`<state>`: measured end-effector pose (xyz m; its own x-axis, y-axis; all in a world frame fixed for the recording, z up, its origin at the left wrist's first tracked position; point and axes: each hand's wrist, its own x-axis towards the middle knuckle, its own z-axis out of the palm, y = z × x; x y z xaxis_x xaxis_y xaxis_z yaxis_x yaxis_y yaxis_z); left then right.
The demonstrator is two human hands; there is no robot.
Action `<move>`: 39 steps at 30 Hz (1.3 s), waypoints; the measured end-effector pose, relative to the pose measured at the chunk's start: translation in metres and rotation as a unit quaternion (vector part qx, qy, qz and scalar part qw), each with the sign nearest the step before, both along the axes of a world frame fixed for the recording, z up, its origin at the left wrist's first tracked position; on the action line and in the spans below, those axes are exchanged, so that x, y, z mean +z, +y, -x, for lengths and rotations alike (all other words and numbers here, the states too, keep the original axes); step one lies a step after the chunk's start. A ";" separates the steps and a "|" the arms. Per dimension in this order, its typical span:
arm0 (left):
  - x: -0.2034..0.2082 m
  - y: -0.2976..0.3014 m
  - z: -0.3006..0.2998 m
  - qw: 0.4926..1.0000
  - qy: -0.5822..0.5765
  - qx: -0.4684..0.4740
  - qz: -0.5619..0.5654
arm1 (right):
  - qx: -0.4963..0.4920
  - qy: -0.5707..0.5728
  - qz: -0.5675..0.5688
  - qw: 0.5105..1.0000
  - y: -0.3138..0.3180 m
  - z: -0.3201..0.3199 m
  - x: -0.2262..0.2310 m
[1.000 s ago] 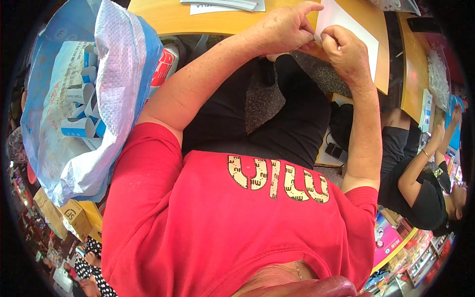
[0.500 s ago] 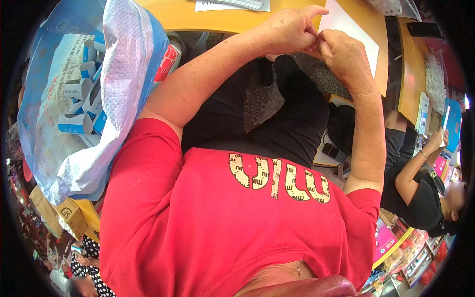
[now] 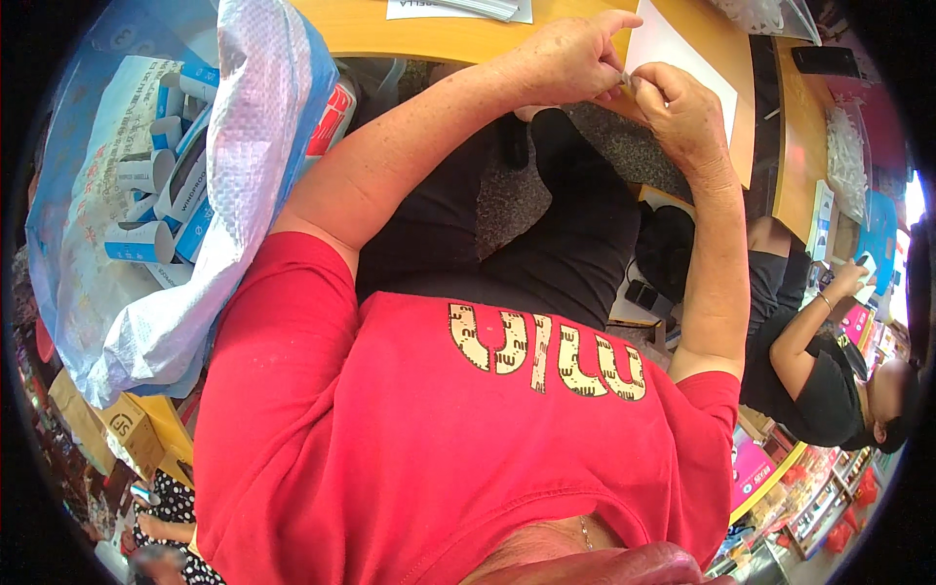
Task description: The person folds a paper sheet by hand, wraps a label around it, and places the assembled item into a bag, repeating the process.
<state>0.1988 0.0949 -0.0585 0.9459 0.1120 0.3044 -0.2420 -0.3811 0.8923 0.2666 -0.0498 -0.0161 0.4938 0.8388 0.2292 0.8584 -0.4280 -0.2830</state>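
Both hands meet at the near edge of a yellow table (image 3: 419, 37), beside a blank white sheet (image 3: 680, 51). My left hand (image 3: 573, 60) has its index finger stretched over the sheet's edge, while thumb and other fingers are pinched together. Close against it, my right hand (image 3: 685, 115) has thumb and index finger curled into a pinch. Something small and pale seems to sit between the fingertips, too small to name. The right hand and wrist overlap part of the sheet.
A blue-and-white woven sack (image 3: 263, 107) at the left holds several blue-and-white rolled card sleeves (image 3: 146, 242). White printed papers (image 3: 458, 10) lie at the table's far edge. At the right are a black phone (image 3: 827, 61), clear plastic bags (image 3: 846, 161) and a seated person (image 3: 814, 366) in black.
My right hand has shifted slightly from my left fingertips, its thumb and index finger now more rounded. The whole view has swung a little. The person at right has moved their hands.
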 end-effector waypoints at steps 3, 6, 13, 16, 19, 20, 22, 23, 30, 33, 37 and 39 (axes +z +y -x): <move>-0.001 0.000 0.000 1.000 -0.016 0.009 -0.018 | 0.018 -0.034 0.003 0.999 0.002 0.002 -0.004; 0.000 -0.002 -0.001 0.999 -0.019 0.024 -0.029 | 0.003 -0.047 0.009 0.999 0.003 0.001 -0.002; 0.002 -0.001 -0.008 0.999 0.031 0.011 -0.019 | -0.136 -0.056 -0.079 0.986 0.002 -0.047 0.023; 0.000 0.000 -0.003 0.999 0.026 0.001 0.030 | -0.184 -0.066 -0.156 0.968 0.009 -0.078 0.049; 0.008 0.002 -0.001 0.995 0.049 -0.010 0.088 | -0.197 -0.111 -0.212 0.951 0.016 -0.119 0.086; 0.012 0.002 -0.002 0.994 0.050 -0.018 0.097 | -0.188 -0.158 -0.223 0.943 0.017 -0.133 0.101; 0.011 0.002 -0.002 0.989 0.070 -0.031 0.124 | -0.208 -0.096 -0.246 0.942 0.029 -0.158 0.124; 0.014 0.003 0.000 0.987 0.091 -0.029 0.132 | -0.200 -0.078 -0.262 0.941 0.036 -0.177 0.130; 0.014 0.001 -0.001 0.966 0.118 -0.048 0.223 | -0.131 -0.298 -0.038 0.945 0.047 -0.241 0.091; 0.015 0.001 0.000 0.963 0.119 -0.048 0.238 | -0.190 -0.199 -0.071 0.959 0.038 -0.210 0.093; 0.013 0.002 0.002 0.955 0.133 -0.030 0.264 | -0.181 -0.125 -0.091 0.971 0.017 -0.179 0.081; 0.013 0.005 -0.001 0.957 0.123 -0.021 0.261 | -0.126 -0.241 -0.130 0.954 0.007 -0.149 0.077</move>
